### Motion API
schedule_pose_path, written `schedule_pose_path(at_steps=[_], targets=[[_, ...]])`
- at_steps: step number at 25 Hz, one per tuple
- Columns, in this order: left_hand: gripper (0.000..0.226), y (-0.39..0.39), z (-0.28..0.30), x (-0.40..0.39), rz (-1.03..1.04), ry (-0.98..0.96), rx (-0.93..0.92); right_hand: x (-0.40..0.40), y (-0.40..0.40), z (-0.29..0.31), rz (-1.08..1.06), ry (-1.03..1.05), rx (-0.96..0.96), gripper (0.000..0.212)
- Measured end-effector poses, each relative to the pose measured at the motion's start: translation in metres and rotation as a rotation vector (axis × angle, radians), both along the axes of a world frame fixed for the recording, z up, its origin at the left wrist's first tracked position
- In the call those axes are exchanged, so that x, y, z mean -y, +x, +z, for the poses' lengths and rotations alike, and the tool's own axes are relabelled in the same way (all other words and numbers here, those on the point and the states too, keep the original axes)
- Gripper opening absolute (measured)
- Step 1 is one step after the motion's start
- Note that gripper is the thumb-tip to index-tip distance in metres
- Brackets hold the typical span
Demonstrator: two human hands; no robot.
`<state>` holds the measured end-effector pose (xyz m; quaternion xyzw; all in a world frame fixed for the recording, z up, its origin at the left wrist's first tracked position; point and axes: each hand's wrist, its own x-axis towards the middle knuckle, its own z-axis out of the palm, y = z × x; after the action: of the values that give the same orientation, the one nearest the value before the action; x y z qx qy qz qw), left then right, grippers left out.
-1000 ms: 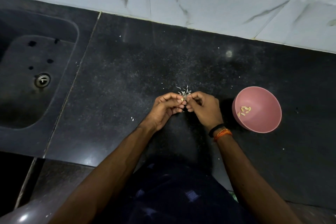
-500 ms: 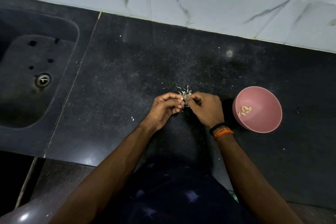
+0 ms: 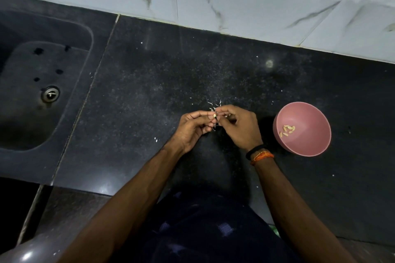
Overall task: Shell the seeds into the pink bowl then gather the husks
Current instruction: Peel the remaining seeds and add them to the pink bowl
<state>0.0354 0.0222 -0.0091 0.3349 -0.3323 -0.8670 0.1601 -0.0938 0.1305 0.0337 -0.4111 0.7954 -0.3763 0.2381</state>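
Left hand and right hand both pinch small pale seed mid-bench — slip drops kernel among scattered white husks, short of round pink plastic bowl.

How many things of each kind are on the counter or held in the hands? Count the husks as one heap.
Pink bowl: 1
Husk heap: 1
Seed pinched between left hand and right hand: 1
Shelled kernels in the bowl: about 6
Total: about 9

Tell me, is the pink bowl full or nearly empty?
Nearly empty. Only a few pale shelled seeds lie at the bottom of the pink bowl; most of its inside is bare.
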Motion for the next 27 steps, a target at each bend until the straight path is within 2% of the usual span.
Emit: schedule_pose_path(at_steps=[8, 17, 23, 27], targets=[[0.017, 0.001, 0.000, -0.001, -0.063, -0.011, -0.028, -0.001, -0.002, -0.001, 0.047, -0.086, -0.140, 0.017], [0.014, 0.001, 0.005, 0.002, -0.099, 0.011, -0.007, 0.002, -0.001, -0.001, 0.074, -0.064, -0.146, 0.019], [0.017, -0.001, 0.009, 0.005, -0.034, 0.091, 0.039, 0.001, -0.003, -0.001, 0.003, -0.051, -0.194, 0.027], [0.018, -0.003, 0.012, 0.003, -0.002, 0.107, 0.054, -0.002, -0.002, 0.001, -0.010, -0.056, -0.212, 0.018]])
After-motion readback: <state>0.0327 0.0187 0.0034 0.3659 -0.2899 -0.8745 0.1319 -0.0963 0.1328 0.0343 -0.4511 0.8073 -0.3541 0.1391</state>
